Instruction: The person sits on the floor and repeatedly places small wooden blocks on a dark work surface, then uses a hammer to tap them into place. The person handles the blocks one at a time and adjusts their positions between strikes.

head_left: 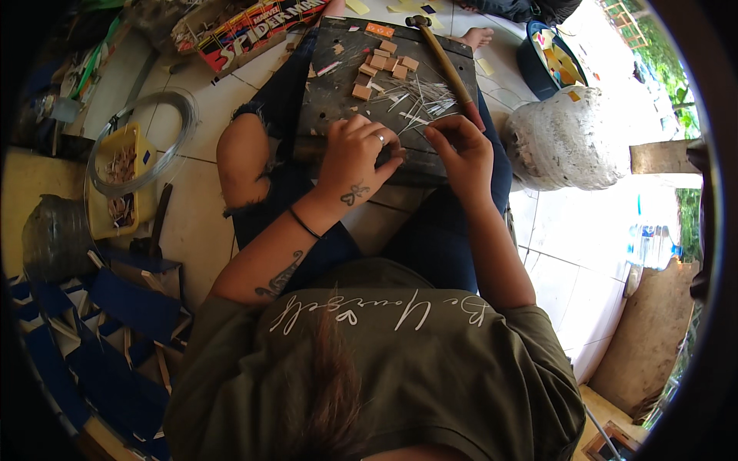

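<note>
A dark wooden board [330, 92] rests across my lap. On it lie several small tan wooden blocks [382, 65], a loose pile of thin metal pins [419, 100] and a hammer [446, 61] with a long wooden handle. My left hand [355, 154], with a ring and a wrist tattoo, rests curled on the board's near edge, fingers bent together. My right hand [461, 150] sits just right of it, fingertips pinched at the edge of the pin pile. Whether a pin sits between those fingers is too small to tell.
A coil of wire [146, 142] lies over a yellow tray [127, 184] of small pieces at my left. Blue strips [115, 330] pile up at lower left. A white lumpy sack [569, 138] and a blue bowl [553, 65] sit to my right, a water bottle [653, 246] further right.
</note>
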